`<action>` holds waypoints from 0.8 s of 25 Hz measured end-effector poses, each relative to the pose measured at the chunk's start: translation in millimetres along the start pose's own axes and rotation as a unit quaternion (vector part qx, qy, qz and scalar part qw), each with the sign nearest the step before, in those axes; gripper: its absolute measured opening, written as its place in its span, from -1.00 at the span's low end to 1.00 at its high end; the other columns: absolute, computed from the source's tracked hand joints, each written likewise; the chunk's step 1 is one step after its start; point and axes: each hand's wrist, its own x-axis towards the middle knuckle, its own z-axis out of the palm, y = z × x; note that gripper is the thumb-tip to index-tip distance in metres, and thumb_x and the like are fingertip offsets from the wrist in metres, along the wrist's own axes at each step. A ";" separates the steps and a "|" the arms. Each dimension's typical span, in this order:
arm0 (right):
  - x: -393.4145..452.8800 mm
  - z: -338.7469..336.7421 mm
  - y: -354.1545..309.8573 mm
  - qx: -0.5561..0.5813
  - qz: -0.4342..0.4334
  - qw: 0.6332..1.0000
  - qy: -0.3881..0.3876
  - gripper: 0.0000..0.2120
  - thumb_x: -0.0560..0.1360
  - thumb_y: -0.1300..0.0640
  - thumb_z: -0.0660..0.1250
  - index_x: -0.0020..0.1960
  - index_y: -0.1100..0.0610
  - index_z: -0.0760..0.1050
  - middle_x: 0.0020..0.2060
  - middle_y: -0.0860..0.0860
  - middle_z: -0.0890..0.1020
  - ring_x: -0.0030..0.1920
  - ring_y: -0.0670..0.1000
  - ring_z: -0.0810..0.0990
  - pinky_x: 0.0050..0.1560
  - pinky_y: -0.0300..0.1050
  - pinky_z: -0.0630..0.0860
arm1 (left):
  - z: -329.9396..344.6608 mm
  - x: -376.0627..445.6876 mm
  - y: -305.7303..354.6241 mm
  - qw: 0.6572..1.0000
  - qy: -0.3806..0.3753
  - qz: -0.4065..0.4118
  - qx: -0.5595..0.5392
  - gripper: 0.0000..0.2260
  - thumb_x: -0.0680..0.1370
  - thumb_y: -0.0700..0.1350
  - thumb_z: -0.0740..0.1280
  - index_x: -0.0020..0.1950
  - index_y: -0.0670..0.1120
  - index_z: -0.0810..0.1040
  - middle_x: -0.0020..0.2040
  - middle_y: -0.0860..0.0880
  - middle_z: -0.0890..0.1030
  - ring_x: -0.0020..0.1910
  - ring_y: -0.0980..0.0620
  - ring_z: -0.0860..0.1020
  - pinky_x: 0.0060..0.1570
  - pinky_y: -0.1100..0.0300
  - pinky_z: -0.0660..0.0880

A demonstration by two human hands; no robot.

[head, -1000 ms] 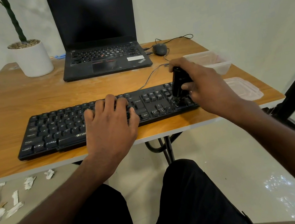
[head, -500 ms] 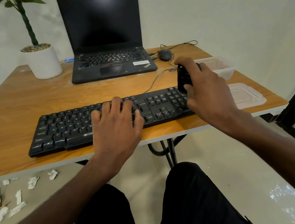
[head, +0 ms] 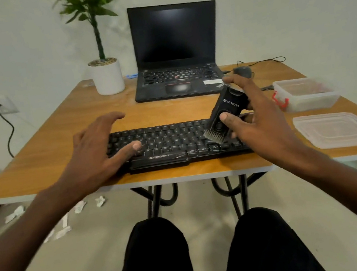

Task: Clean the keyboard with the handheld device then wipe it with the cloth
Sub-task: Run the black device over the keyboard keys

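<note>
A black keyboard [head: 173, 141] lies along the front edge of the wooden table [head: 60, 141]. My right hand [head: 257, 117] grips a black handheld cleaning device [head: 227, 110], tilted, its grey brush tip just above the keys right of the middle. My left hand [head: 97, 149] hovers over the keyboard's left end with fingers spread, the thumb touching the keys. No cloth is in view.
A black laptop [head: 175, 53] stands open at the back, a mouse [head: 242, 71] to its right. A potted plant [head: 107, 76] stands back left. A clear plastic box [head: 305, 92] and its lid [head: 339, 129] lie on the right. Paper scraps [head: 58, 226] litter the floor.
My right hand has lifted and tilted the device, moving it left from the numpad end. My left hand has lifted off the middle keys, shifted left and spread. The camera has tilted up.
</note>
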 end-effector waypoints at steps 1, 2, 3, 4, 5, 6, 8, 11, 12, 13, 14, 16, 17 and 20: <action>6.0 10.1 -3.7 0.008 -0.008 1.000 -0.011 -0.41 0.60 0.11 0.41 0.48 -0.31 0.27 0.19 -0.09 0.59 0.10 -0.10 0.67 -0.05 -0.02 0.71 | -8.0 -3.3 -15.2 0.998 -0.029 -0.041 -0.023 -0.16 0.44 0.54 0.22 0.62 0.17 0.22 0.60 0.04 0.34 0.53 0.04 0.30 0.52 -0.08 0.12; 13.7 22.8 -8.4 0.014 -0.018 0.999 -0.022 -0.42 0.59 0.10 0.42 0.48 -0.29 0.28 0.19 -0.13 0.58 0.13 -0.15 0.64 -0.02 -0.07 0.70 | -13.2 -5.4 -28.1 0.993 -0.063 -0.080 -0.053 -0.01 0.33 0.61 0.28 0.65 0.18 0.16 0.64 0.05 0.28 0.56 0.02 0.26 0.56 -0.15 0.14; 21.6 36.9 -14.2 0.017 -0.031 0.999 -0.035 -0.43 0.59 0.08 0.42 0.49 -0.27 0.30 0.19 -0.18 0.57 0.15 -0.21 0.61 0.00 -0.14 0.68 | -16.0 -6.2 -37.3 0.985 -0.100 -0.107 -0.092 0.14 0.21 0.65 0.35 0.68 0.18 0.11 0.67 0.07 0.22 0.59 -0.01 0.24 0.58 -0.20 0.19; 29.7 54.1 -21.3 0.020 -0.046 0.997 -0.054 -0.43 0.58 0.07 0.43 0.50 -0.24 0.32 0.19 -0.22 0.56 0.16 -0.27 0.57 0.01 -0.20 0.66 | -17.7 -7.2 -44.6 0.974 -0.134 -0.123 -0.136 0.25 0.13 0.65 0.43 0.69 0.20 0.04 0.69 0.10 0.18 0.62 -0.02 0.24 0.58 -0.21 0.23; 37.2 71.4 -28.5 0.027 -0.060 0.995 -0.076 -0.42 0.57 0.07 0.45 0.50 -0.22 0.35 0.18 -0.23 0.57 0.15 -0.28 0.56 0.02 -0.21 0.65 | -16.7 -7.2 -49.3 0.964 -0.162 -0.125 -0.171 0.32 0.09 0.61 0.52 0.70 0.21 -0.01 0.70 0.13 0.17 0.63 -0.01 0.24 0.59 -0.19 0.26; 43.9 87.6 -35.8 0.039 -0.072 0.992 -0.095 -0.42 0.55 0.07 0.47 0.50 -0.19 0.38 0.18 -0.22 0.59 0.13 -0.26 0.56 0.02 -0.18 0.66 | -14.7 -7.1 -51.9 0.958 -0.181 -0.119 -0.190 0.36 0.08 0.55 0.59 0.70 0.22 -0.05 0.70 0.13 0.17 0.63 0.03 0.25 0.60 -0.15 0.28; 58.0 118.1 -48.8 0.063 -0.092 0.986 -0.121 -0.40 0.50 0.08 0.52 0.49 -0.15 0.43 0.18 -0.19 0.63 0.11 -0.17 0.60 0.00 -0.06 0.69 | -10.3 -6.6 -55.3 0.952 -0.191 -0.108 -0.213 0.39 0.10 0.41 0.69 0.71 0.22 -0.10 0.70 0.14 0.18 0.61 0.13 0.28 0.60 -0.05 0.31; 70.0 160.9 -64.8 0.079 -0.123 0.978 -0.151 -0.39 0.47 0.05 0.53 0.48 -0.11 0.46 0.23 -0.15 0.64 0.13 -0.13 0.63 0.05 -0.02 0.68 | -11.2 -5.6 -60.1 0.941 -0.182 -0.087 -0.272 0.32 0.24 0.07 0.77 0.70 0.22 -0.13 0.63 0.16 0.29 0.53 0.24 0.39 0.50 0.07 0.43; 70.3 172.3 -67.7 0.080 -0.134 0.975 -0.159 -0.39 0.47 0.06 0.53 0.48 -0.10 0.46 0.25 -0.15 0.64 0.15 -0.15 0.63 0.11 -0.03 0.66 | -12.9 -4.6 -61.2 0.940 -0.177 -0.081 -0.281 0.26 0.29 -0.05 0.76 0.69 0.21 -0.09 0.57 0.14 0.36 0.48 0.23 0.45 0.42 0.13 0.50; 70.2 179.5 -69.9 0.077 -0.144 0.972 -0.169 -0.39 0.47 0.07 0.53 0.48 -0.08 0.46 0.27 -0.15 0.63 0.17 -0.16 0.62 0.16 -0.06 0.64 | -14.5 -3.3 -61.2 0.938 -0.175 -0.081 -0.287 0.21 0.31 -0.13 0.74 0.68 0.20 -0.04 0.53 0.12 0.39 0.43 0.23 0.49 0.34 0.20 0.54; 70.9 182.6 -71.8 0.065 -0.152 0.969 -0.182 -0.39 0.47 0.08 0.52 0.48 -0.08 0.46 0.28 -0.16 0.62 0.18 -0.18 0.61 0.17 -0.10 0.63 | -14.9 -2.1 -62.2 0.938 -0.173 -0.085 -0.288 0.19 0.31 -0.14 0.74 0.67 0.20 -0.01 0.51 0.13 0.40 0.42 0.22 0.50 0.30 0.23 0.55; 79.9 174.7 -79.8 -0.007 -0.175 0.959 -0.224 -0.41 0.46 0.09 0.53 0.46 -0.10 0.48 0.26 -0.18 0.62 0.17 -0.21 0.60 0.18 -0.18 0.60 | -13.5 -1.4 -65.4 0.944 -0.163 -0.085 -0.274 0.21 0.26 0.00 0.77 0.65 0.24 0.01 0.53 0.15 0.39 0.47 0.18 0.46 0.40 0.13 0.51; 86.0 169.4 -86.6 -0.064 -0.195 0.947 -0.246 -0.42 0.45 0.08 0.53 0.44 -0.12 0.50 0.24 -0.20 0.63 0.18 -0.22 0.59 0.20 -0.21 0.58 | -12.5 -2.1 -66.5 0.947 -0.161 -0.082 -0.264 0.21 0.23 0.07 0.78 0.64 0.26 0.02 0.53 0.17 0.39 0.50 0.17 0.42 0.45 0.07 0.47; 86.4 171.4 -106.6 -0.126 -0.255 0.922 -0.262 -0.45 0.43 0.09 0.53 0.39 -0.16 0.51 0.20 -0.21 0.64 0.16 -0.20 0.58 0.08 -0.34 0.50 | -12.1 -2.4 -66.3 0.947 -0.164 -0.085 -0.263 0.20 0.28 0.01 0.76 0.67 0.16 0.01 0.51 0.22 0.37 0.44 0.36 0.40 0.35 0.33 0.46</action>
